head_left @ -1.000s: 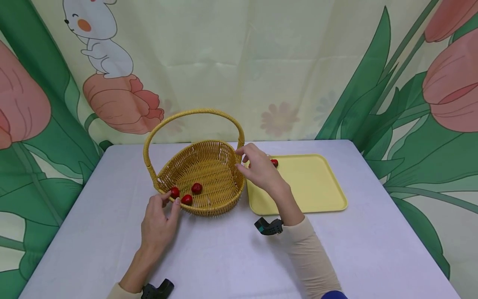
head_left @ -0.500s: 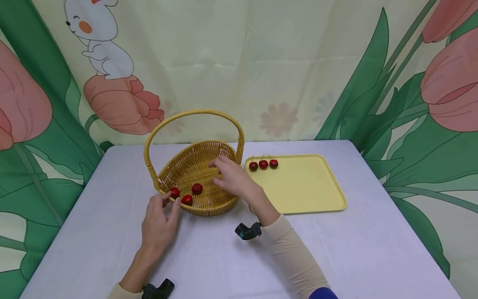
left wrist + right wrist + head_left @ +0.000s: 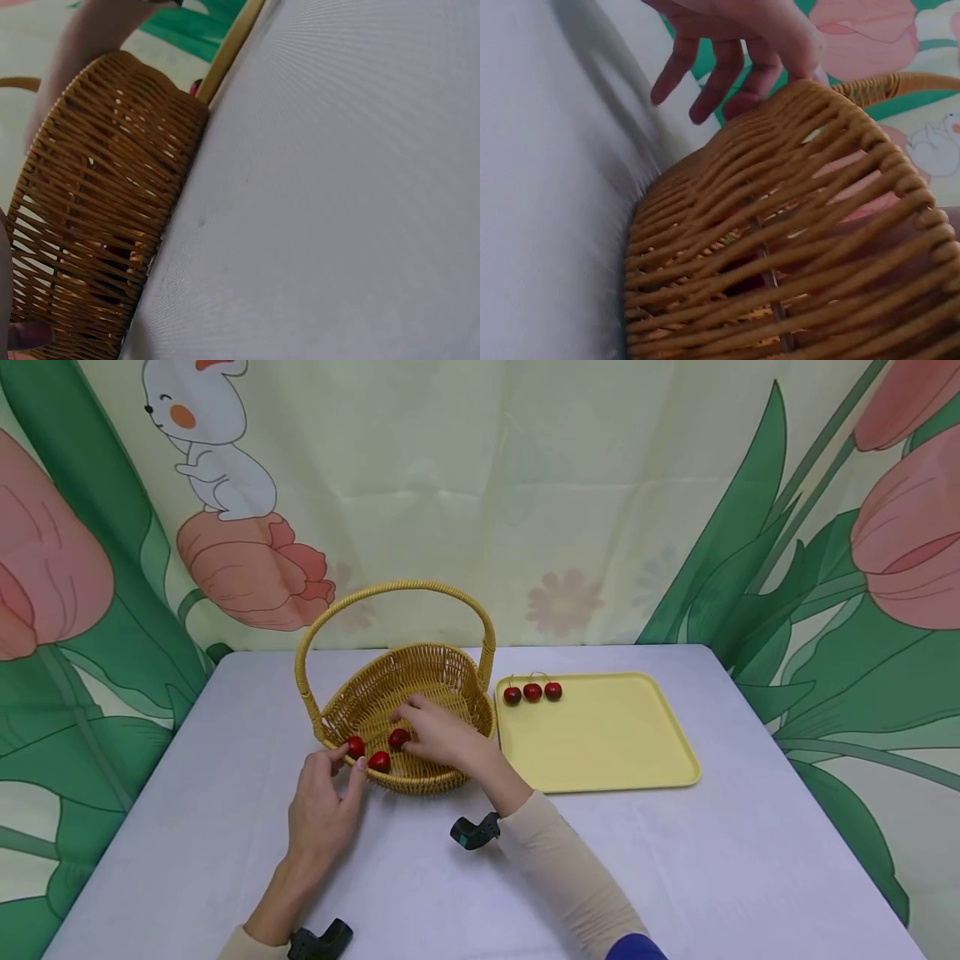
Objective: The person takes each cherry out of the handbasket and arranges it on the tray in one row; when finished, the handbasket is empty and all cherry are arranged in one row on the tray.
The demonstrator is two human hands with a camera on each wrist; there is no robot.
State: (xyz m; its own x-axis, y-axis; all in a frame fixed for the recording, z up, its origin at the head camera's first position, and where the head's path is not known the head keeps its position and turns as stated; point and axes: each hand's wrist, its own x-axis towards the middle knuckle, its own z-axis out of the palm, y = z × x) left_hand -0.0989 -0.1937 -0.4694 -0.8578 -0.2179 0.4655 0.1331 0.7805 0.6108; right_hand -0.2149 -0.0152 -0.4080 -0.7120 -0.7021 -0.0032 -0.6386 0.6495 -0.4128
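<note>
A yellow-brown wicker basket with a tall hoop handle stands on the table, three red cherries in its front left part. My left hand holds the basket's front left rim; in the right wrist view this left hand has its other fingers hanging outside the weave. Inside the basket, my right hand reaches over the rim, its thumb beside the rearmost cherry and its fingers spread above it. Nearer the left hand lie a second cherry and a third cherry.
Right of the basket lies a pale yellow tray, with a row of three stemmed cherries in its far left corner. A white cloth covers the table. Behind it hangs a printed curtain. The basket's handle arches above.
My right hand has moved left from the tray side of the basket, over the rim and down to the rearmost cherry. The left hand keeps its place on the rim.
</note>
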